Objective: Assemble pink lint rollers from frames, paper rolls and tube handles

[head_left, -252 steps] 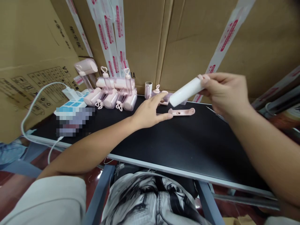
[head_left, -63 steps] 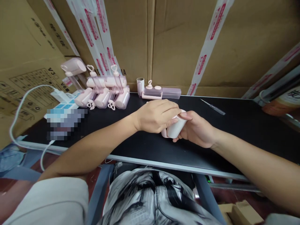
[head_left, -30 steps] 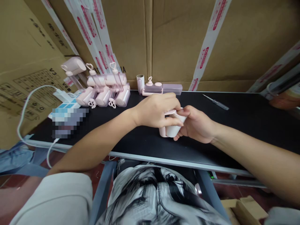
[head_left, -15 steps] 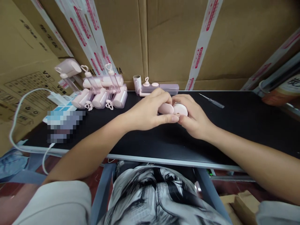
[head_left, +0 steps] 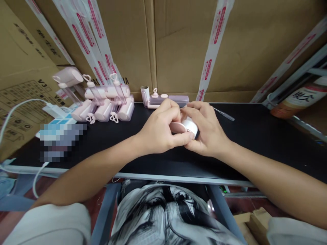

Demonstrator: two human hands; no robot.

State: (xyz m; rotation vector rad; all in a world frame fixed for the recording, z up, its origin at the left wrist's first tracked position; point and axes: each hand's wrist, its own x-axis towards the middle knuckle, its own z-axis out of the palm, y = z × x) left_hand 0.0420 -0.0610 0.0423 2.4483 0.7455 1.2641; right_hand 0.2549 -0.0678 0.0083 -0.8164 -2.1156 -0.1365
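At the middle of the black tabletop [head_left: 163, 166], my two hands meet just above the surface. My left hand [head_left: 162, 127] is closed round a pink oval-ended piece [head_left: 178, 128], its thumb reaching across to the other part. Curled over a white cylinder [head_left: 190, 125], like a small roll, my right hand [head_left: 205, 129] grips it from the right. The pink piece and the cylinder touch or nearly touch; fingers hide where they meet. Behind the hands lies a pink and translucent purple case [head_left: 178, 99] with a ring-topped knob [head_left: 155, 93]. An upright tube [head_left: 145, 95] stands at its left.
Several pink cases with heart-loop handles [head_left: 103, 110] are stacked at the back left. A power strip [head_left: 57, 119] with white cables sits left of them. A screwdriver [head_left: 226, 115] lies right of my hands, and a bottle [head_left: 297, 100] leans farther right. Cardboard [head_left: 178, 51] walls the back.
Both hands have come slightly nearer and left in view, as the whole view shifts. The white cylinder has tilted, now showing more of its side; the pink piece is turned too.
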